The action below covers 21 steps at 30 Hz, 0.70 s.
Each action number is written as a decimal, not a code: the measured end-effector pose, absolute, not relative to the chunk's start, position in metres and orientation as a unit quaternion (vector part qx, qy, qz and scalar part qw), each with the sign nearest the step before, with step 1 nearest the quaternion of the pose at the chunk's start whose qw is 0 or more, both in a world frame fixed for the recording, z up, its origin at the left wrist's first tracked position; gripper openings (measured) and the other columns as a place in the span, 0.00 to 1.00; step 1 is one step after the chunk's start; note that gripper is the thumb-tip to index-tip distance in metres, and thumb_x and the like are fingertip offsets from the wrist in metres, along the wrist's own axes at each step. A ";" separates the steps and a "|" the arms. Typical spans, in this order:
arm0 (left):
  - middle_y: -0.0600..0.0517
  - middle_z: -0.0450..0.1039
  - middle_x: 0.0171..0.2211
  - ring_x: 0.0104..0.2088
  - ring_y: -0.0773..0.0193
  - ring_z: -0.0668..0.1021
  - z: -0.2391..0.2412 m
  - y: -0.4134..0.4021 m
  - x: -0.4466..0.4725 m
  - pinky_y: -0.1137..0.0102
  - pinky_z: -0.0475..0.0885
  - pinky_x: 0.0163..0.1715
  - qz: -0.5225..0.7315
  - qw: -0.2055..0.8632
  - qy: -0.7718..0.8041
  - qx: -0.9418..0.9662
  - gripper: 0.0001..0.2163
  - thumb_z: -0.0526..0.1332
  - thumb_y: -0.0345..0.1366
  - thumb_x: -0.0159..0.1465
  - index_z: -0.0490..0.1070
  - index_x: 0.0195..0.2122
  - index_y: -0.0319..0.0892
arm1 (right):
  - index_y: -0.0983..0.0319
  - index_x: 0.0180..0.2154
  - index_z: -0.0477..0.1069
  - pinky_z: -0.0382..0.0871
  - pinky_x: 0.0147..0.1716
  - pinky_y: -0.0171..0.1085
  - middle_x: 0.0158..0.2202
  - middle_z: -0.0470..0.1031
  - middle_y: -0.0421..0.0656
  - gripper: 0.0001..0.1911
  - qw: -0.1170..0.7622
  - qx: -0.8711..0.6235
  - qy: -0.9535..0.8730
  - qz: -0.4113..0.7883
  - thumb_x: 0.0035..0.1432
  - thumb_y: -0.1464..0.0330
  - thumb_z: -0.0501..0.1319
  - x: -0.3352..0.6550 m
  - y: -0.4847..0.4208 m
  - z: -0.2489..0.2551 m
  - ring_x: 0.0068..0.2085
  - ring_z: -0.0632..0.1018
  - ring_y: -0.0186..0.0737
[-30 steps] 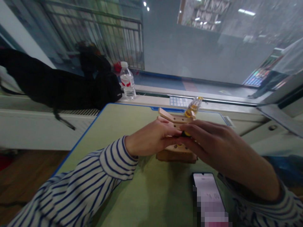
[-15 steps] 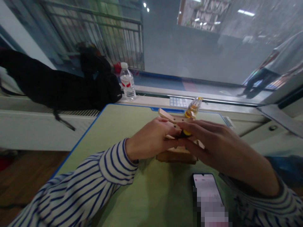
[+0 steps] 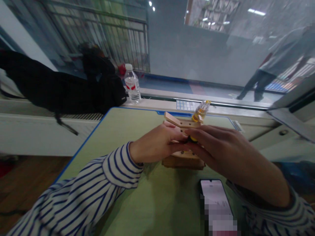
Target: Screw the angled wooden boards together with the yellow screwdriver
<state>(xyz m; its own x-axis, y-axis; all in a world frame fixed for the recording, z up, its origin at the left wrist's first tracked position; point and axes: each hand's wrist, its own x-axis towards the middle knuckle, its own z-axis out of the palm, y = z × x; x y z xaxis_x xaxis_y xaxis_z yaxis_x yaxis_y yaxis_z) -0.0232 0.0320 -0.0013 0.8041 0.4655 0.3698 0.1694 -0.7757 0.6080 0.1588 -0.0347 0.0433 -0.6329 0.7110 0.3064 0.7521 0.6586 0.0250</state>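
"State of the hands?"

"On my remote feed, the right hand [image 3: 221, 152] pinches a yellow-black handle [image 3: 193, 139]. The left hand [image 3: 157, 144] meets it there; I cannot tell what that one grips."

"And the wooden frame [image 3: 177, 123]?"

"Under both hands, on the table [image 3: 130, 127], partly hidden. I log a phone [image 3: 215, 195], face up, on the near side."

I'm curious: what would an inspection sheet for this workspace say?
Surface: pale green table, blue-edged.
Job's things: pale wooden pieces with holes, brown block, black-and-yellow item.
Clutter: phone; yellow-tipped clear container near the table's far edge.
Hands: right hand holds the black-and-yellow item; left hand beside it, exact contact unclear.
Cables: dark strand on floor, possibly one.
Surroundings: bottle and black bag on ledge; person beyond glass.
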 end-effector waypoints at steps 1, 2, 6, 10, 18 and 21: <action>0.50 0.76 0.33 0.38 0.65 0.75 -0.001 0.032 -0.024 0.70 0.68 0.43 0.258 0.284 0.175 0.907 0.13 0.55 0.41 0.65 0.75 0.34 0.40 | 0.61 0.54 0.62 0.70 0.48 0.43 0.55 0.69 0.46 0.18 0.130 -0.410 -0.899 -0.077 0.63 0.67 0.53 0.158 -0.035 0.043 0.51 0.73 0.43; 0.50 0.76 0.32 0.38 0.65 0.75 -0.001 0.033 -0.024 0.70 0.68 0.42 0.257 0.283 0.174 0.907 0.13 0.55 0.41 0.65 0.75 0.34 0.39 | 0.61 0.55 0.62 0.70 0.48 0.44 0.55 0.69 0.47 0.19 0.125 -0.413 -0.899 -0.079 0.63 0.66 0.53 0.158 -0.035 0.043 0.51 0.73 0.43; 0.50 0.75 0.32 0.38 0.65 0.75 -0.001 0.034 -0.025 0.70 0.67 0.42 0.248 0.283 0.175 0.910 0.13 0.54 0.41 0.65 0.75 0.34 0.39 | 0.62 0.53 0.64 0.71 0.46 0.45 0.50 0.73 0.48 0.17 0.114 -0.417 -0.897 -0.093 0.63 0.66 0.54 0.157 -0.034 0.041 0.48 0.75 0.45; 0.51 0.75 0.33 0.39 0.66 0.74 0.002 0.032 -0.024 0.70 0.66 0.43 0.242 0.286 0.181 0.909 0.13 0.54 0.41 0.65 0.75 0.34 0.40 | 0.63 0.52 0.64 0.71 0.45 0.44 0.51 0.72 0.48 0.17 0.116 -0.419 -0.895 -0.100 0.62 0.67 0.55 0.159 -0.034 0.040 0.48 0.75 0.44; 0.54 0.76 0.36 0.42 0.68 0.74 0.004 0.025 -0.021 0.72 0.64 0.47 0.265 0.276 0.207 0.901 0.08 0.59 0.39 0.62 0.75 0.32 0.41 | 0.62 0.52 0.65 0.72 0.42 0.42 0.48 0.75 0.47 0.17 0.122 -0.420 -0.892 -0.116 0.62 0.66 0.56 0.160 -0.034 0.044 0.45 0.76 0.43; 0.53 0.76 0.36 0.41 0.66 0.75 0.004 0.025 -0.021 0.70 0.65 0.46 0.257 0.262 0.227 0.902 0.11 0.58 0.41 0.63 0.76 0.32 0.41 | 0.62 0.52 0.65 0.72 0.42 0.42 0.48 0.75 0.47 0.18 0.141 -0.416 -0.893 -0.096 0.61 0.64 0.56 0.160 -0.033 0.045 0.45 0.77 0.43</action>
<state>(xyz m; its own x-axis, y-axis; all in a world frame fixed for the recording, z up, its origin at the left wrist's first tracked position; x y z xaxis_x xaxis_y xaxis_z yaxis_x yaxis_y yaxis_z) -0.0212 0.0252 0.0040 0.7655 0.5434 0.3445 0.2748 -0.7603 0.5885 0.1600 -0.0334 0.0453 -0.6139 0.7160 0.3323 0.7704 0.6352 0.0547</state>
